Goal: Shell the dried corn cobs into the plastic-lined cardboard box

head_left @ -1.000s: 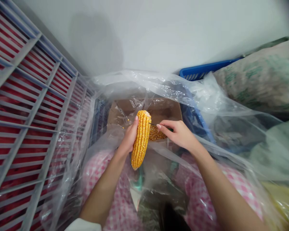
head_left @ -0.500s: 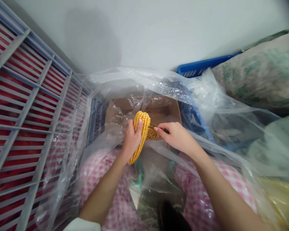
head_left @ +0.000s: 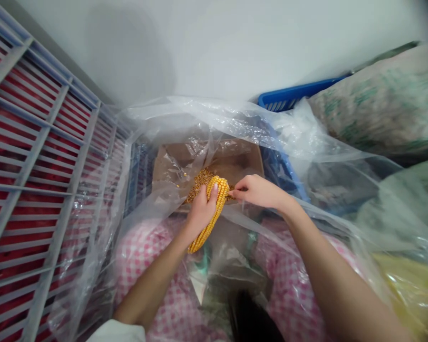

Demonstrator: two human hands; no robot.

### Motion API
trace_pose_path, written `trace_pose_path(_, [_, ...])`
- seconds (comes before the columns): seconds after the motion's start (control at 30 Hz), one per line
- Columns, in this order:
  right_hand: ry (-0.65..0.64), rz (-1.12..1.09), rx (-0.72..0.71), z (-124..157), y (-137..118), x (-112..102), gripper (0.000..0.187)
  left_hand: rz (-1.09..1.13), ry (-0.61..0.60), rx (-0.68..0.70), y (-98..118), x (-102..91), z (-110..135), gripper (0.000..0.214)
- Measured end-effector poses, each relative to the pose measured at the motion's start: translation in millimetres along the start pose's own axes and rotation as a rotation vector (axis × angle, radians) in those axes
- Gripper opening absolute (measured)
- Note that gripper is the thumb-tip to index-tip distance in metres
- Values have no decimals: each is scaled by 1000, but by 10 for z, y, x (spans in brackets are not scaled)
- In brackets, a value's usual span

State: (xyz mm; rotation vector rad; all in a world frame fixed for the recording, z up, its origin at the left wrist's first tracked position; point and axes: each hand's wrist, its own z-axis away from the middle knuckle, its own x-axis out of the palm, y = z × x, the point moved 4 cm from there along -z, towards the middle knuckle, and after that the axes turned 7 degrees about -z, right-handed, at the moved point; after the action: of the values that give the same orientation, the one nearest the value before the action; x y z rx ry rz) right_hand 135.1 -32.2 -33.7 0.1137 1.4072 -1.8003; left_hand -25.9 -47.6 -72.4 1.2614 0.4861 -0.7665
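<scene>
My left hand (head_left: 201, 213) is closed around a yellow ear of corn (head_left: 218, 208), its thumb lying along the kernels. The ear is tilted, upper end leaning away to the right, lower end pointing back towards my lap. Beside its upper right edge, my right hand (head_left: 258, 191) pinches a thin screwdriver-like tool, mostly hidden by the fingers; the fingertips are at or very close to the ear. Below and behind the corn, loose kernels (head_left: 200, 179) lie in a heap inside clear plastic sheeting (head_left: 217, 114), over a brown cardboard box (head_left: 169, 159).
A pale slatted crate (head_left: 44, 137) with red contents rises on the left. Rightward are a blue basket (head_left: 292, 93), a large sack with green print (head_left: 381, 102) and a yellow plastic bag (head_left: 410, 285). A white wall (head_left: 214, 42) stands behind. Plastic drapes over checked trouser legs (head_left: 142, 251).
The ear and my left hand have moved slightly right and nearer to me, uncovering more of the kernel heap. My right hand has stayed by the ear's edge, its wrist a little higher.
</scene>
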Motion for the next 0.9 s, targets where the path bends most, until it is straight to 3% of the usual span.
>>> trace_pose_path(0.07, [-33,-76,28,26,49,-42,39,49,-59,31,41,47,21,36])
trace_pose_path(0.17, [33,-257,57,104,78,-119,40,112,-127,37,84,57,16,39])
trace_pose_path(0.33, [-20,-498,74,189,77,-121,35,162,-58,8,52,-51,-55,41])
trace_pose_path(0.43, [109,-349,102,159,69,-69,37,174,62,2,0,-117,-109,41])
trace_pose_path(0.57, [219,-198,70,82,-119,241,46,359,205,-72,-75,-176,-201,48])
trace_pose_path(0.73, [428,172,126,65,-358,512,37,815,190,-100,-82,-162,-270,56])
trace_pose_path(0.9, [484,237,86,94,-356,466,37,848,230,-132,-83,-181,-259,56])
